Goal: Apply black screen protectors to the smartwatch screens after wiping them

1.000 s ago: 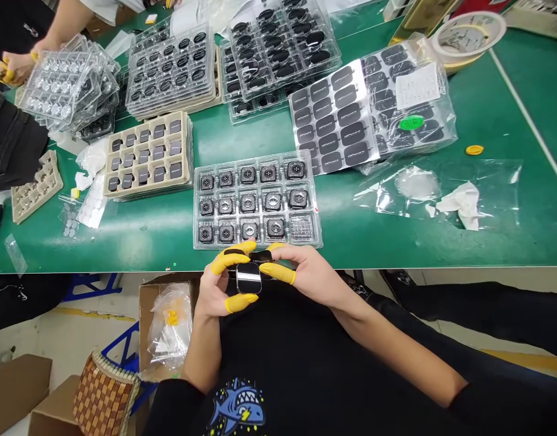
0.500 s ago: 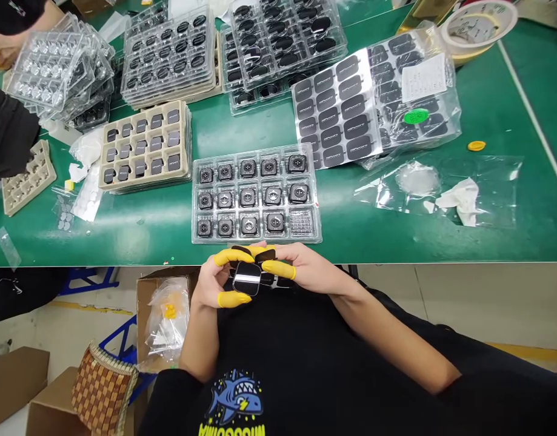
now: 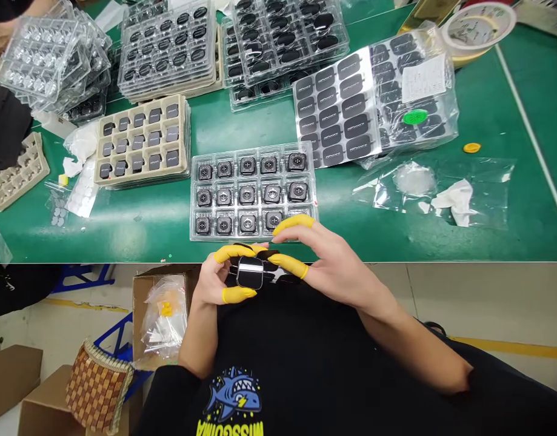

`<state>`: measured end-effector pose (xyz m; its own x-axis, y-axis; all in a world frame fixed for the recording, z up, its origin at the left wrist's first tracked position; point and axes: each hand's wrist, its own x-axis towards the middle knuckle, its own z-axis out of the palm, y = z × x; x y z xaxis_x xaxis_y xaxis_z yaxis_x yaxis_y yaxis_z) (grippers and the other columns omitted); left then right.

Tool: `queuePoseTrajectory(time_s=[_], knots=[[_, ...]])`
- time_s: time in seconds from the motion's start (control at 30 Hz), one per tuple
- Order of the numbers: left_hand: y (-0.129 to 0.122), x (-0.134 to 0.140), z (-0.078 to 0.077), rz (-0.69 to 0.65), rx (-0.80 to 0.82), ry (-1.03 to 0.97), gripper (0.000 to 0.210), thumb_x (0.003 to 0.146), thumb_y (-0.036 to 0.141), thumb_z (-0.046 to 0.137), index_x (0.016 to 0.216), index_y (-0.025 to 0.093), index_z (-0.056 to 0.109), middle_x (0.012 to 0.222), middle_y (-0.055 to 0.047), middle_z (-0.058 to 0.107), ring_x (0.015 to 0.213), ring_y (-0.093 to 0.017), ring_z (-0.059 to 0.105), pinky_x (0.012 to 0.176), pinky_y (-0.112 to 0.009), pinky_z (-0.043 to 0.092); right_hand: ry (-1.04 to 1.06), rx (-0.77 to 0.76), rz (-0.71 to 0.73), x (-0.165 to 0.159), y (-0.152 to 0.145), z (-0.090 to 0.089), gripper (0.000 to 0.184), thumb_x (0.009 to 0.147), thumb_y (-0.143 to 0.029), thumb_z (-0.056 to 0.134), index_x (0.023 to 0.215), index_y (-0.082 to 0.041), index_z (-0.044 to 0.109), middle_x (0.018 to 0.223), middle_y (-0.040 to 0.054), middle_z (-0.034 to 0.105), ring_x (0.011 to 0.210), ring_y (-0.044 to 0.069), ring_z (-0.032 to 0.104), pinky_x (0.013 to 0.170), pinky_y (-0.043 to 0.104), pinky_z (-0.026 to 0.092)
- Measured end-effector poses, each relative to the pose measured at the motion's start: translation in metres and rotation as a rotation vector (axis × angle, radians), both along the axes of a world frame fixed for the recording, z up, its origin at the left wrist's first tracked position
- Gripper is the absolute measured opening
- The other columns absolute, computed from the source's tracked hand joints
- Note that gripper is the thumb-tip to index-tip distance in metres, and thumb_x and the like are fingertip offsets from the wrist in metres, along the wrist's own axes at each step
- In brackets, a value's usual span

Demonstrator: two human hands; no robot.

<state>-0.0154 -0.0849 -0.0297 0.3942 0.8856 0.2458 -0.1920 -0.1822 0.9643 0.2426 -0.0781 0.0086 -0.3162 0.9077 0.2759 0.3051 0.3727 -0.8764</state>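
My left hand (image 3: 210, 278), with yellow finger cots, grips a square black smartwatch case (image 3: 250, 272) by its edges, glossy screen facing me. Beside the case, a strip of black film stickers (image 3: 282, 275) extends to the right; how it is held is partly hidden. My right hand (image 3: 337, 263) has its index finger raised and spread from the thumb. That thumb lies close to the strip, though contact is unclear, and the index fingertip overlaps the bottom right of a clear plastic tray (image 3: 235, 210). Several similar cases sit face down in the tray.
Behind stand a beige tray of dark square pieces (image 3: 186, 136), stacked clear trays (image 3: 169, 51) and more with black lenses (image 3: 282, 57). To the right lie a black sticker sheet (image 3: 335, 115), a tape roll (image 3: 478, 27) and a plastic bag (image 3: 487, 188). Another person's sleeve (image 3: 8, 127) is at left.
My right hand has opened and moved up and right, away from the case, its index finger now over the tray's corner. My left hand still holds the case, nearly in place.
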Motion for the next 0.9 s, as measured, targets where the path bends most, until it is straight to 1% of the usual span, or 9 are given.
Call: queuePoseTrajectory(time_s=[0.1, 0.2, 0.3, 0.43, 0.57, 0.63, 0.7, 0.8, 0.9], knots=[[0.001, 0.001, 0.001, -0.004, 0.039, -0.018, 0.06, 0.084, 0.042, 0.1, 0.137, 0.024, 0.077, 0.129, -0.017, 0.088, 0.128, -0.042, 0.085, 0.105, -0.051, 0.073, 0.005, 0.006, 0.052, 0.001, 0.008, 0.007, 0.004, 0.108, -0.025, 0.074, 0.109, -0.028, 0.072, 0.112, 0.0051, 0.078, 0.103, 0.024, 0.075, 0.093, 0.039, 0.062], [0.001, 0.0, 0.0, -0.008, 0.038, 0.001, 0.062, 0.083, 0.046, 0.1, 0.136, 0.024, 0.077, 0.128, -0.017, 0.088, 0.129, -0.043, 0.084, 0.107, -0.053, 0.072, 0.013, -0.068, 0.089, 0.003, 0.013, 0.008, 0.002, 0.107, -0.028, 0.074, 0.107, -0.027, 0.072, 0.109, 0.0048, 0.077, 0.1, 0.024, 0.073, 0.089, 0.038, 0.061], [0.001, -0.001, -0.001, -0.003, 0.036, 0.024, 0.061, 0.082, 0.05, 0.101, 0.133, 0.026, 0.079, 0.128, -0.015, 0.088, 0.128, -0.042, 0.085, 0.109, -0.054, 0.071, 0.028, -0.163, 0.139, 0.006, 0.017, 0.007, 0.005, 0.104, -0.031, 0.075, 0.106, -0.027, 0.073, 0.107, 0.0042, 0.077, 0.097, 0.023, 0.071, 0.086, 0.037, 0.059], [0.0, -0.002, -0.002, -0.028, 0.065, 0.009, 0.064, 0.083, 0.04, 0.101, 0.14, 0.027, 0.077, 0.135, -0.017, 0.087, 0.13, -0.042, 0.084, 0.114, -0.057, 0.068, 0.059, -0.269, 0.194, 0.008, 0.023, 0.006, 0.01, 0.102, -0.034, 0.077, 0.097, -0.026, 0.073, 0.104, 0.0036, 0.075, 0.095, 0.023, 0.069, 0.086, 0.037, 0.057], [-0.001, -0.002, -0.003, -0.039, 0.034, -0.005, 0.066, 0.082, 0.036, 0.102, 0.14, 0.024, 0.076, 0.137, -0.018, 0.086, 0.136, -0.042, 0.081, 0.118, -0.056, 0.066, 0.092, -0.337, 0.245, 0.008, 0.028, 0.006, 0.019, 0.103, -0.036, 0.077, 0.089, -0.025, 0.071, 0.097, 0.0029, 0.073, 0.09, 0.021, 0.067, 0.083, 0.035, 0.055], [-0.001, -0.001, -0.003, -0.02, 0.014, -0.004, 0.065, 0.083, 0.032, 0.102, 0.142, 0.025, 0.076, 0.139, -0.016, 0.086, 0.14, -0.04, 0.079, 0.12, -0.052, 0.065, 0.076, -0.29, 0.224, 0.007, 0.027, 0.004, 0.015, 0.104, -0.031, 0.075, 0.091, -0.025, 0.069, 0.098, 0.0029, 0.073, 0.091, 0.021, 0.067, 0.083, 0.035, 0.054], [-0.002, 0.0, -0.002, 0.017, -0.005, 0.019, 0.065, 0.082, 0.028, 0.101, 0.142, 0.026, 0.076, 0.141, -0.015, 0.086, 0.141, -0.038, 0.079, 0.12, -0.048, 0.065, 0.008, -0.169, 0.162, 0.005, 0.024, 0.002, 0.01, 0.103, -0.02, 0.069, 0.096, -0.025, 0.067, 0.101, 0.0034, 0.073, 0.094, 0.022, 0.068, 0.083, 0.035, 0.054], [-0.005, 0.004, 0.0, 0.096, -0.072, 0.045, 0.062, 0.081, 0.029, 0.102, 0.139, 0.025, 0.079, 0.139, -0.015, 0.086, 0.135, -0.036, 0.083, 0.113, -0.043, 0.069, -0.166, 0.086, 0.062, 0.0, 0.017, -0.004, 0.023, 0.098, -0.002, 0.06, 0.102, -0.025, 0.062, 0.105, 0.0051, 0.074, 0.097, 0.024, 0.068, 0.084, 0.037, 0.052], [-0.008, 0.01, 0.001, 0.196, -0.161, 0.014, 0.056, 0.082, 0.036, 0.101, 0.132, 0.022, 0.082, 0.13, -0.014, 0.089, 0.123, -0.033, 0.087, 0.107, -0.039, 0.07, -0.296, 0.34, -0.037, -0.008, 0.013, -0.01, 0.032, 0.095, 0.005, 0.056, 0.105, -0.025, 0.059, 0.104, 0.0076, 0.074, 0.095, 0.026, 0.066, 0.082, 0.04, 0.051]])
